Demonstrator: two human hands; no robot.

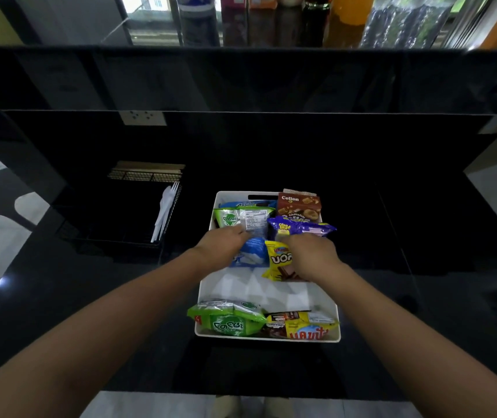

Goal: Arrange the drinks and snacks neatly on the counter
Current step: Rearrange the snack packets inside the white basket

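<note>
Both forearms reach in over the near edge of the black counter (pixel 60 282) to a white tray (pixel 330 300) of snacks at its middle. Left hand (pixel 221 241) rests on a clear-and-green packet (pixel 241 218), fingers curled onto it, though whether it truly grips I cannot tell. Right hand (pixel 312 254) presses between a purple packet (pixel 301 229) and a yellow wafer packet (pixel 278 260), fingers hidden. Best to stand the far packets upright in tidy rows, then bring up the green bag (pixel 229 319) at the near end. Drinks on the far ledge are cut off and dim.
</note>
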